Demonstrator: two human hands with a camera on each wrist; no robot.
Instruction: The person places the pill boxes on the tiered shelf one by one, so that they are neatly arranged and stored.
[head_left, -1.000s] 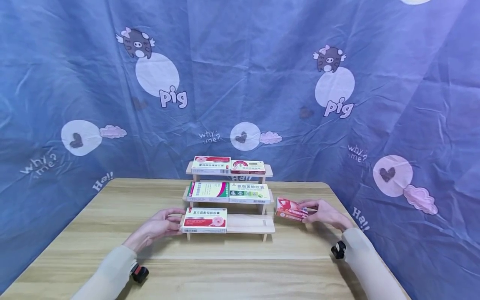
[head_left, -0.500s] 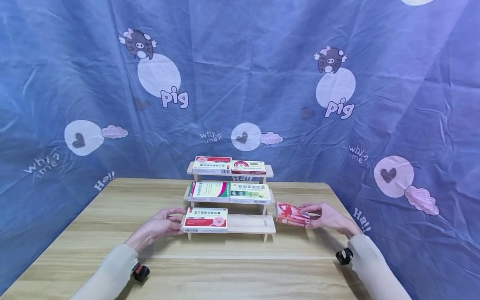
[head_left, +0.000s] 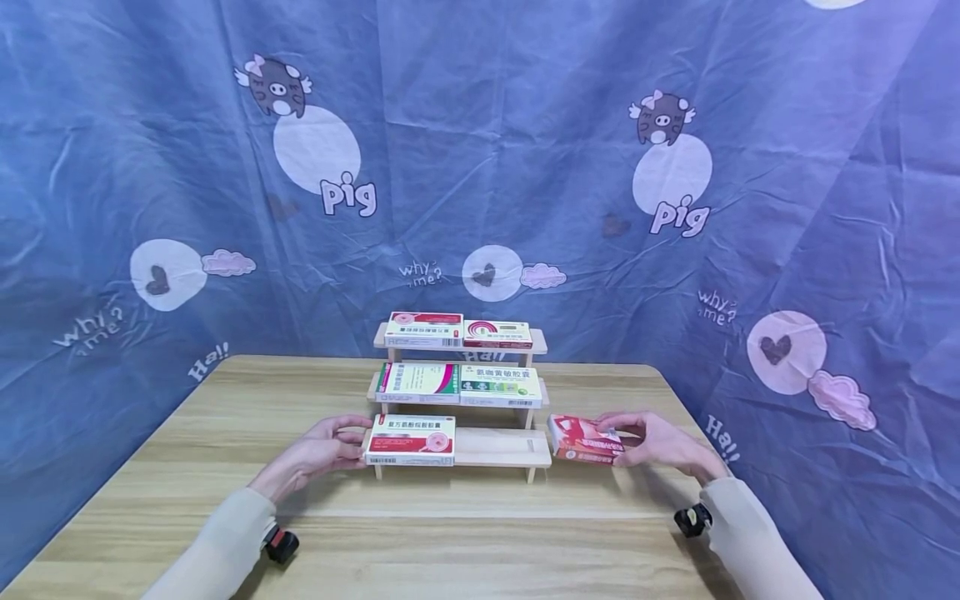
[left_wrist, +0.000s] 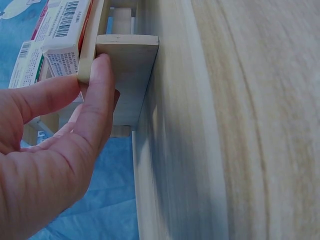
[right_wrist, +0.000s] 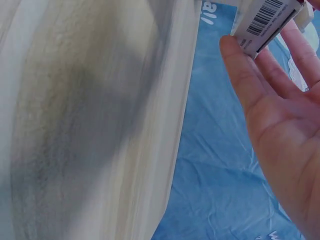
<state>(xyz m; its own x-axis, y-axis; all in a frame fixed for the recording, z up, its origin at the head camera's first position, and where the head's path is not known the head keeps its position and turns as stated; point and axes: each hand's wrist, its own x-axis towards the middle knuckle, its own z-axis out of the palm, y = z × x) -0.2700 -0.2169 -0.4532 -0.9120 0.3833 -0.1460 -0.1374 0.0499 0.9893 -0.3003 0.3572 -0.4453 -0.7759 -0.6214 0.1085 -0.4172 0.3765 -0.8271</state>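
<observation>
My left hand [head_left: 321, 452] pinches the left end of the bottom step of a three-step wooden display rack [head_left: 501, 450]; in the left wrist view the thumb and fingers [left_wrist: 98, 92] close on the board's edge. Beside them, a white and red medicine box [head_left: 411, 438] lies on that step's left half. My right hand [head_left: 663, 443] grips a red medicine box [head_left: 579, 438] by its right end, just right of the bare right half of the bottom step. Its barcoded end [right_wrist: 264, 24] shows between the fingers in the right wrist view.
Two boxes, one green and white [head_left: 418, 380] and one white and green [head_left: 498, 385], fill the middle step. Two red and white boxes [head_left: 423, 328] sit on the top step. The rack stands on a wooden table [head_left: 420, 550] before a blue curtain [head_left: 480, 167].
My right hand has brought the red medicine box nearer the front, level with the bottom step. My left hand keeps its pinch on the rack.
</observation>
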